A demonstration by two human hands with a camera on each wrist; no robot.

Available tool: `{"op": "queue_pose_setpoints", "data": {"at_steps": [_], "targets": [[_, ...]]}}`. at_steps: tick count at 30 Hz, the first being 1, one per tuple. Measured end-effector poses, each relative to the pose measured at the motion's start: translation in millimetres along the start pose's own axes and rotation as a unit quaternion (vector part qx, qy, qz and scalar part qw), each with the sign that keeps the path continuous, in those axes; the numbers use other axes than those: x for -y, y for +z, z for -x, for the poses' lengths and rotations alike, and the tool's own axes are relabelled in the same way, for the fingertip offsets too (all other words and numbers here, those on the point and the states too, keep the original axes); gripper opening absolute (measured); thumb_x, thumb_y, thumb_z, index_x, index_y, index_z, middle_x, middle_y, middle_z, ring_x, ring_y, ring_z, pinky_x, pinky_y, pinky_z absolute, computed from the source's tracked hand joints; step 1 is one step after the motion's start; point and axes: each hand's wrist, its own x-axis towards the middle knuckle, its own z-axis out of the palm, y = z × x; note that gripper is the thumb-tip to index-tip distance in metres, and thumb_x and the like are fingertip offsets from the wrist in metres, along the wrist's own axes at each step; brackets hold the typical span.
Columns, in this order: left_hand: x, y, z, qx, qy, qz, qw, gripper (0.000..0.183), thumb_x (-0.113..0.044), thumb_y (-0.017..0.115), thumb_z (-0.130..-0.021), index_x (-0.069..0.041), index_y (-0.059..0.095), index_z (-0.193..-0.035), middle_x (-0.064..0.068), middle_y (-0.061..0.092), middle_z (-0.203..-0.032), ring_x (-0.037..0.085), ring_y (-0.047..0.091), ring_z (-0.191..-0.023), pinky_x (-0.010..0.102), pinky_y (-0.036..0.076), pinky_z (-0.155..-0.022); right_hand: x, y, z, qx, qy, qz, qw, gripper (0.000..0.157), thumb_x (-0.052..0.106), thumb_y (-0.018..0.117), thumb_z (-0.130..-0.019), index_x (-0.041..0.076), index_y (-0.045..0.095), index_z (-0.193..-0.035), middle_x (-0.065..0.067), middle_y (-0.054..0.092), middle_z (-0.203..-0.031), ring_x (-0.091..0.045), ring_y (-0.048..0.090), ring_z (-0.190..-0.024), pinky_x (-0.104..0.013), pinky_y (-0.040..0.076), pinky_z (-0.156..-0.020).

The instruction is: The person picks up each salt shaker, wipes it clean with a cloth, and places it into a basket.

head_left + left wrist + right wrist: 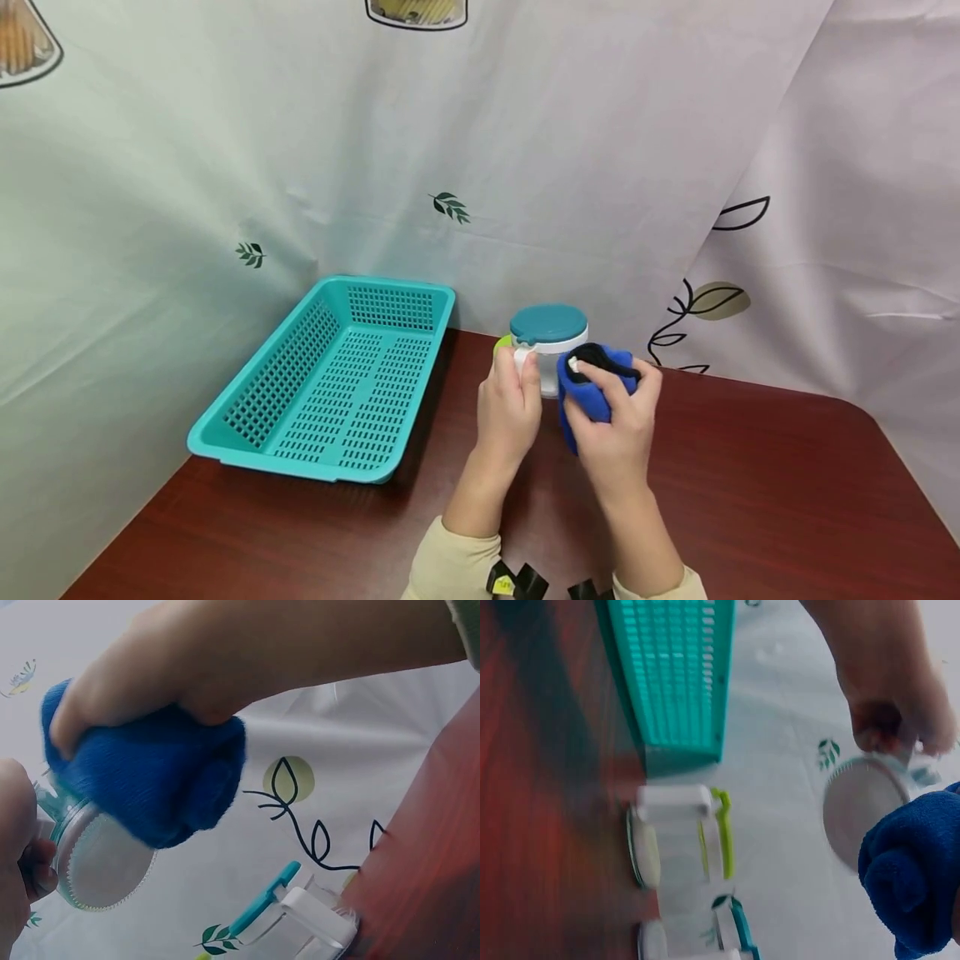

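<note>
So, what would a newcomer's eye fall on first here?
Probably the big turquoise basket, on the left side of the dark red table. Next might come the bright blue cloth, gripped in the person's right hand, close to a jar that the left hand holds.

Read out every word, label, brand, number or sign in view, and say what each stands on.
No text can be read.
Yellow label on the black gear by the left sleeve: any marking is too small to read.
Blue cloth, held jar and teal basket: no lettering shows.
Wall sheet: leaf prints, no readable words.
</note>
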Motion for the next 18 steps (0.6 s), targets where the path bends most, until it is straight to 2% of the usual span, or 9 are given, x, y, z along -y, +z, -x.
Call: {"op": "queue_pose_setpoints", "data": {"at_steps": [3,6,8,13,16,18], "targets": [[-0.9,1.2,0.2,0.012,-0.001,-0.004,0.9999,0.019,-0.018,0.047,-0.097,0.000,0.045,-0.092,0.010,0.048,-0.069,0.023,0.052,-0.052,0.029,0.042,-0.044,5.8,4.6,3.4,0.015,-0.022,0.007,1.000,0.033,0.001,0.078,-0.065,0.009,0.070,-0.096,-0.027,0.042,-0.113,-0.034,0.044,-0.106,-0.051,0.041,-0.079],[-2.6,1.6,0.1,0.024,0.003,-0.008,0.9997,0.021,-0.020,0.045,-0.098,0.001,0.045,-0.092,0.010,0.047,-0.069,0.023,0.052,-0.052,0.028,0.042,-0.045,8.6,5.7,3.8,0.015,-0.037,0.006,0.999,0.034,0.002,0.079,-0.064,0.009,0.070,-0.096,-0.028,0.043,-0.111,-0.035,0.044,-0.105,-0.048,0.041,-0.079],[-3.8,0.8,-0.7,0.027,0.009,-0.016,0.9995,0.024,-0.022,0.043,-0.099,0.001,0.045,-0.094,0.011,0.047,-0.074,0.022,0.051,-0.052,0.028,0.043,-0.045,9.4,5.0,2.7,0.009,-0.040,-0.001,0.999,0.034,0.001,0.079,-0.063,0.009,0.070,-0.095,-0.028,0.043,-0.112,-0.033,0.044,-0.105,-0.046,0.040,-0.081],[-6.5,-4.5,-3.3,-0.001,0.033,-0.052,0.9981,0.031,-0.029,0.038,-0.100,0.000,0.047,-0.099,0.012,0.050,-0.096,0.020,0.051,-0.054,0.030,0.044,-0.046,10.8,2.8,1.8,-0.005,-0.047,-0.027,0.999,0.034,0.001,0.076,-0.062,0.009,0.070,-0.095,-0.028,0.042,-0.114,-0.032,0.042,-0.107,-0.042,0.037,-0.082],[-8.9,-8.3,-4.6,-0.018,0.037,-0.073,0.9965,0.030,-0.029,0.042,-0.099,-0.001,0.052,-0.099,0.010,0.055,-0.093,0.018,0.052,-0.056,0.031,0.044,-0.047,11.1,3.1,2.3,-0.017,-0.066,-0.025,0.997,0.030,0.006,0.074,-0.065,0.008,0.069,-0.095,-0.029,0.042,-0.114,-0.033,0.041,-0.107,-0.041,0.037,-0.082],[-10.6,-10.1,-4.3,-0.018,0.024,-0.064,0.9975,0.026,-0.027,0.047,-0.097,-0.002,0.055,-0.097,0.008,0.058,-0.089,0.016,0.053,-0.058,0.029,0.045,-0.049,11.2,3.2,3.4,-0.027,-0.074,-0.018,0.997,0.029,0.008,0.073,-0.066,0.008,0.069,-0.095,-0.031,0.042,-0.114,-0.034,0.042,-0.106,-0.041,0.038,-0.081]]}}
